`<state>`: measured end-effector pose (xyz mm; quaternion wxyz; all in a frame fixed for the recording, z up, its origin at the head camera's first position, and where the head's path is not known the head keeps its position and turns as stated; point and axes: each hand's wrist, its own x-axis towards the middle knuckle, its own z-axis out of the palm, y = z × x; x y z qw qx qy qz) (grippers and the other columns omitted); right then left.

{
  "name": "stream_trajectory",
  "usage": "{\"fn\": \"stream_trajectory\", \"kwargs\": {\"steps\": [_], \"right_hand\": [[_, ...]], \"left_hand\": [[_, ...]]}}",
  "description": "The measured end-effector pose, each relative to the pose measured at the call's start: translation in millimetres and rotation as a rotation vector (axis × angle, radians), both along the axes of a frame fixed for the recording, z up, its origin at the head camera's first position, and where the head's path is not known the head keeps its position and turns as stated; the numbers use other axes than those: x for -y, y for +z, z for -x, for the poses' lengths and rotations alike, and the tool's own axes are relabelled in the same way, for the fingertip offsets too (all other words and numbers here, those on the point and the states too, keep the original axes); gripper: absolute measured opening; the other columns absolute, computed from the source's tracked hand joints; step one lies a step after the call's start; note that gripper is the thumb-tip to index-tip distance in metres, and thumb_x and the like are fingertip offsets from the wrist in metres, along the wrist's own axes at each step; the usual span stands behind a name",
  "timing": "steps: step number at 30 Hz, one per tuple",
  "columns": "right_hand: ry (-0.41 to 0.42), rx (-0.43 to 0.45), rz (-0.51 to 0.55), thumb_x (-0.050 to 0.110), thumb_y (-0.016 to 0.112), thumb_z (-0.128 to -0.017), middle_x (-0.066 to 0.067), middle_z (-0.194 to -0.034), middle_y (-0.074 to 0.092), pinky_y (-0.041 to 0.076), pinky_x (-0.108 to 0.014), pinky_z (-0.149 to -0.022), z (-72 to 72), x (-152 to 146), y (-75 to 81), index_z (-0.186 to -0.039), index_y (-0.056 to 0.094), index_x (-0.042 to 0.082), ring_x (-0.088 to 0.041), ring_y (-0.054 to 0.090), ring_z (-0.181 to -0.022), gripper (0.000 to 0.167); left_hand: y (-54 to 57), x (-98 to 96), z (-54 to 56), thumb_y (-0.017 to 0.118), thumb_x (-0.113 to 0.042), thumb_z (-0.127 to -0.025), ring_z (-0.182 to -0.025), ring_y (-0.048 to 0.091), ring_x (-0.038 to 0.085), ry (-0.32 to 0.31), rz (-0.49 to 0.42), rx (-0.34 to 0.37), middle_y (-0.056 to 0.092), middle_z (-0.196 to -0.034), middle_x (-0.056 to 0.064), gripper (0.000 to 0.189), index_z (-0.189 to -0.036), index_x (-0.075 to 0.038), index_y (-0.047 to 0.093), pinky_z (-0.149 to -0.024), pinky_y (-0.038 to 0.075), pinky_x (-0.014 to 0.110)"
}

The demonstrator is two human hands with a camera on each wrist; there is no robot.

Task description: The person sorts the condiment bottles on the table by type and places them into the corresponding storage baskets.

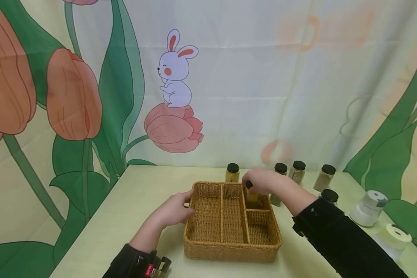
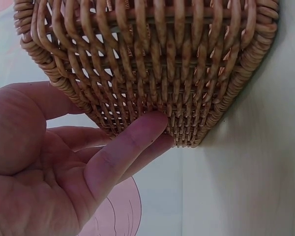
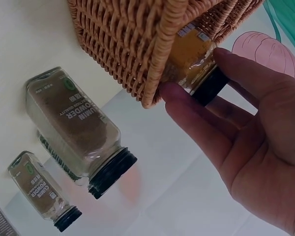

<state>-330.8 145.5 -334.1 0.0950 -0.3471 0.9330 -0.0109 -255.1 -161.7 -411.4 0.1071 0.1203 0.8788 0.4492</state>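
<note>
My right hand (image 1: pixel 260 180) pinches a spice jar (image 3: pixel 189 51) near its black lid, with thumb and fingers on either side. The jar holds yellow-orange powder and sits partly down in the back right compartment of a woven basket (image 1: pixel 229 251). In the right wrist view the basket's wall covers the jar's lower part. At the basket's left side, my left hand (image 1: pixel 175 208) touches the wicker with fairly straight fingers. The left wrist view has its thumb (image 2: pixel 137 132) lying along the outer wall, other fingertips hidden behind the weave.
A yellow-powder jar (image 1: pixel 232 174) stands behind the basket. To the right are several black-lidded jars, among them a cumin powder jar (image 3: pixel 73 118) and a smaller-looking cumin jar (image 3: pixel 39 189). White-lidded containers (image 1: pixel 368 208) stand near the table's right edge. A printed curtain (image 1: pixel 243 85) hangs behind.
</note>
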Motion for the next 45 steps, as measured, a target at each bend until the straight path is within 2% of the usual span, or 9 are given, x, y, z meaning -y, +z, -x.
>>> {"fn": "stream_trajectory", "kwargs": {"steps": [5,10,13,19,26,33,37,45], "right_hand": [[-0.012,-0.007,0.013,0.009,0.071,-0.094,-0.014,-0.125,0.067,0.054,-0.044,-0.089,-0.5,-2,-0.5,-0.129,0.068,0.005,-0.031,0.064,-0.110,0.036],[-0.053,-0.003,0.035,0.018,0.068,-0.098,-0.014,-0.137,0.062,0.051,-0.047,-0.096,-1.8,-5,3.4,-0.140,0.060,0.005,-0.034,0.061,-0.118,0.045],[-0.068,-0.013,0.046,0.025,0.067,-0.099,-0.013,-0.139,0.061,0.050,-0.050,-0.099,-3.4,-7,8.5,-0.142,0.058,0.006,-0.035,0.058,-0.125,0.048],[-0.095,-0.022,0.077,0.033,0.067,-0.100,-0.014,-0.143,0.058,0.050,-0.053,-0.098,-6.3,-14,18.7,-0.146,0.055,0.008,-0.037,0.057,-0.126,0.054],[-0.111,-0.032,0.105,0.039,0.067,-0.098,-0.018,-0.150,0.050,0.046,-0.056,-0.102,-6.3,-22,26.6,-0.150,0.049,0.008,-0.040,0.052,-0.131,0.063],[-0.149,-0.019,0.155,0.062,0.064,-0.093,-0.019,-0.166,0.022,0.043,-0.061,-0.103,-8.6,-32,30.9,-0.161,0.034,0.016,-0.044,0.042,-0.139,0.087],[-0.165,-0.020,0.190,0.071,0.061,-0.088,-0.017,-0.168,0.014,0.045,-0.061,-0.100,-8.9,-36,29.6,-0.163,0.027,0.020,-0.045,0.038,-0.141,0.097],[-0.189,0.001,0.223,0.071,0.065,-0.086,-0.016,-0.169,0.011,0.043,-0.062,-0.102,-8.1,-42,29.1,-0.164,0.023,0.023,-0.046,0.039,-0.140,0.101]], "left_hand": [[-1.3,0.6,-0.6,0.065,-0.001,-0.093,-0.086,0.069,0.024,0.004,0.000,0.000,0.045,-0.147,0.034,0.075,-0.159,0.002,0.028,-0.065,0.061,0.035],[-2.3,1.0,-0.9,0.065,-0.002,-0.093,-0.088,0.069,0.024,0.008,-0.002,0.001,0.045,-0.148,0.033,0.075,-0.159,0.002,0.028,-0.065,0.061,0.035],[-2.7,1.1,-1.0,0.065,-0.002,-0.093,-0.089,0.068,0.024,0.011,0.000,0.002,0.045,-0.148,0.033,0.075,-0.159,0.001,0.028,-0.065,0.061,0.035],[-2.9,1.2,-0.9,0.065,-0.002,-0.093,-0.088,0.068,0.024,0.015,0.007,0.004,0.045,-0.148,0.032,0.075,-0.159,0.000,0.029,-0.064,0.060,0.035],[-1.4,1.0,-0.8,0.065,-0.002,-0.093,-0.083,0.068,0.023,0.018,0.010,0.005,0.046,-0.148,0.032,0.075,-0.159,0.000,0.029,-0.064,0.060,0.035],[0.7,-0.1,-1.2,0.065,-0.002,-0.093,-0.088,0.068,0.023,0.015,0.011,0.008,0.045,-0.148,0.032,0.075,-0.159,0.000,0.028,-0.065,0.060,0.035],[1.4,-0.5,-0.9,0.066,-0.003,-0.094,-0.087,0.068,0.024,0.013,0.019,0.005,0.046,-0.148,0.032,0.075,-0.159,0.000,0.029,-0.065,0.060,0.035],[1.4,-0.7,-0.5,0.066,-0.004,-0.093,-0.084,0.068,0.024,0.012,0.024,-0.002,0.046,-0.148,0.032,0.076,-0.159,0.000,0.029,-0.064,0.060,0.034]]}}
